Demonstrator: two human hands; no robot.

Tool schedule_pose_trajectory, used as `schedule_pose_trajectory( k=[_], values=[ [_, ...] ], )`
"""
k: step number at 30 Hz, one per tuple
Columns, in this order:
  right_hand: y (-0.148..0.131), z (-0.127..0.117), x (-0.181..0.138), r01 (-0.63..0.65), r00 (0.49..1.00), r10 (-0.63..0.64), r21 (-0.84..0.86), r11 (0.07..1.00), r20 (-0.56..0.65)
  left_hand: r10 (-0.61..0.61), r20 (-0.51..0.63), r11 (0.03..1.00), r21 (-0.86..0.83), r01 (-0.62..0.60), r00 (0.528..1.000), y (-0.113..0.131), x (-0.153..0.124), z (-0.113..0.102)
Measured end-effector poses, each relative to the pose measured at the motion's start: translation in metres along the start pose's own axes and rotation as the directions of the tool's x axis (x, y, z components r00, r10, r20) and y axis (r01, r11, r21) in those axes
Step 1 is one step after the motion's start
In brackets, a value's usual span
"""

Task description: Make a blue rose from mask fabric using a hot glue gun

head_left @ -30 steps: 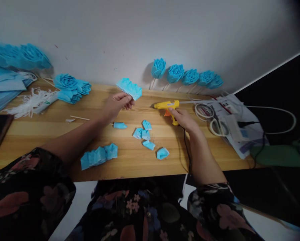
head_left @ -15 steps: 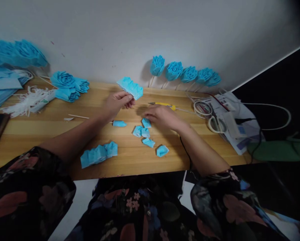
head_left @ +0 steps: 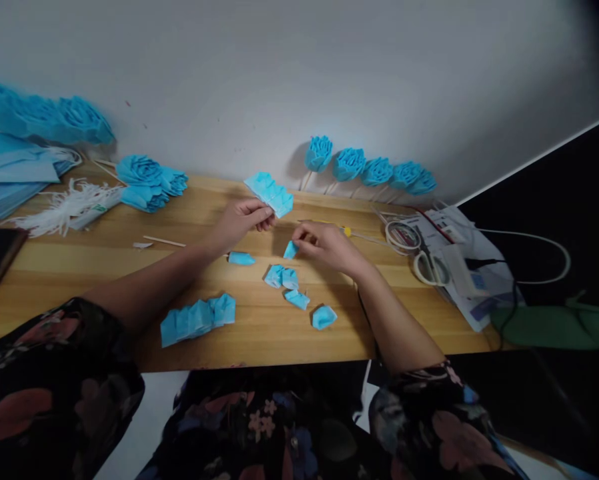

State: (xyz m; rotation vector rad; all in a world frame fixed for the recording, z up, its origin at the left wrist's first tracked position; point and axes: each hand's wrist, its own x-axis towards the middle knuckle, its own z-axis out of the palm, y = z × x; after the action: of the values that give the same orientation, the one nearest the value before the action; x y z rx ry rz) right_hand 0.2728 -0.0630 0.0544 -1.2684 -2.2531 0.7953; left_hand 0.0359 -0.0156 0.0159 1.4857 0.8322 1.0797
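No longer grips the glue gun, laid flat just beyond the loose petals. Pinches one petal between right hand fingertips, just above them. Keeps pleated strip clamped in left hand, farther beyond them.

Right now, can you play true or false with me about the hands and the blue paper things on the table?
1. The left hand holds a pleated blue strip. True.
2. The right hand lies flat with nothing in it. False: its fingertips pinch a small blue piece.
3. Five blue paper flowers on sticks lean against the wall. True.
4. The second pleated strip lies on the floor. False: it lies on the table, near its front edge.
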Motion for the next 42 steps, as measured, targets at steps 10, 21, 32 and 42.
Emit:
schedule_pose_trajectory(
  k=[10,21,32,42],
  values=[
    [0.002,0.004,-0.010,0.012,0.931,0.190,0.548,0.836,-0.311,0.014,0.095,0.996,0.082,-0.022,0.995,0.002,-0.005,0.006],
    [-0.001,0.005,-0.015,0.005,0.952,0.136,0.459,0.888,-0.273,0.022,0.122,0.988,0.148,-0.041,0.992,0.004,-0.009,0.006],
    [0.006,0.005,-0.014,-0.006,0.955,0.134,0.436,0.900,-0.263,0.012,0.192,0.994,0.105,-0.033,0.981,0.005,-0.010,0.008],
    [0.006,0.008,-0.011,-0.007,0.953,0.154,0.489,0.872,-0.260,0.006,0.272,0.984,0.169,-0.054,0.962,0.007,-0.011,0.003]
  ],
)
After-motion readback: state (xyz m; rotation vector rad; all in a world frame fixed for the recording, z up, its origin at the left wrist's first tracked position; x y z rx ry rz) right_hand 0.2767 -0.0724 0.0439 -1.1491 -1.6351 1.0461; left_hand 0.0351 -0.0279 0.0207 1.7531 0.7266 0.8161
